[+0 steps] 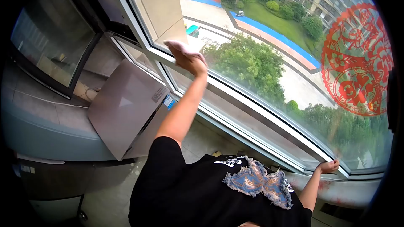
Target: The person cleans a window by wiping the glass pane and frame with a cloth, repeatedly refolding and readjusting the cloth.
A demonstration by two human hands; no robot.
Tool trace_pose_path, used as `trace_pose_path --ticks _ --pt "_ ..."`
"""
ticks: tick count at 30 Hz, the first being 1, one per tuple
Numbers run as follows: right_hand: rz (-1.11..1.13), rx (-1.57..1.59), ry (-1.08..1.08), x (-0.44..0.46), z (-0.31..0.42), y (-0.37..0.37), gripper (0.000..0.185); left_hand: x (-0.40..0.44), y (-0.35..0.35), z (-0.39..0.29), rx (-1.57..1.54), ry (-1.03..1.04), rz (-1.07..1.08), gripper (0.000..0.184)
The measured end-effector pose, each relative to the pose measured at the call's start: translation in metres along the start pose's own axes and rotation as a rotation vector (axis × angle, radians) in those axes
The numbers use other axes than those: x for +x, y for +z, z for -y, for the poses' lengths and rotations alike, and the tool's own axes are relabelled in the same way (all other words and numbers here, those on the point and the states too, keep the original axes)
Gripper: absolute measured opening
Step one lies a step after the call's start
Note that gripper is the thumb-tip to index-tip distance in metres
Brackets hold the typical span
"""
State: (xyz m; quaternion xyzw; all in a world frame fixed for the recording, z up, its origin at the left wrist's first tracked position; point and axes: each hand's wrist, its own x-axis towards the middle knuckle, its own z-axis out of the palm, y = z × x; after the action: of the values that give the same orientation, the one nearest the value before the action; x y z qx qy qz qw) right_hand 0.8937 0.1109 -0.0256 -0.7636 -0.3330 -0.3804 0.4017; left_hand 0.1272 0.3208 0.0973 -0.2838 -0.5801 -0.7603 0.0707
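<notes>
My left hand (190, 62) is raised against the window at the left, pressing a pink cloth (194, 54) on the glass and frame near the corner post. The cloth lies over and beyond the fingers, partly hiding them. Down at the right, my right hand (327, 167) has its fingers curled on the lower rail of the white window frame (269, 115). The large window pane (290, 88) stretches between both hands.
A round red paper-cut decoration (357, 61) is on the glass at the right. Left of my arm stands a grey-brown box-shaped appliance (126, 105) on a counter (50, 136). A dark-framed window (54, 33) is at the far left. Trees and a driveway show outside, below.
</notes>
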Motion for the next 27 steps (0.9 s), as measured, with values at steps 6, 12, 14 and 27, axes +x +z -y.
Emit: trace_pose_path --ticks 6,12,14,27 --pt "0.045 0.039 0.056 -0.004 0.009 -0.006 0.013 -0.133 -0.005 -0.079 -0.041 0.318 0.383 0.080" --pt "0.008 0.112 0.022 -0.017 -0.004 0.004 0.017 0.029 0.047 -0.149 0.040 0.890 0.234 0.069" --pt "-0.034 0.136 0.020 -0.018 0.017 -0.003 0.013 0.073 0.050 -0.225 0.067 1.138 0.029 0.066" --pt "-0.058 0.266 0.096 -0.024 0.060 -0.016 0.007 0.088 0.152 -0.517 -0.077 1.591 -0.345 0.057"
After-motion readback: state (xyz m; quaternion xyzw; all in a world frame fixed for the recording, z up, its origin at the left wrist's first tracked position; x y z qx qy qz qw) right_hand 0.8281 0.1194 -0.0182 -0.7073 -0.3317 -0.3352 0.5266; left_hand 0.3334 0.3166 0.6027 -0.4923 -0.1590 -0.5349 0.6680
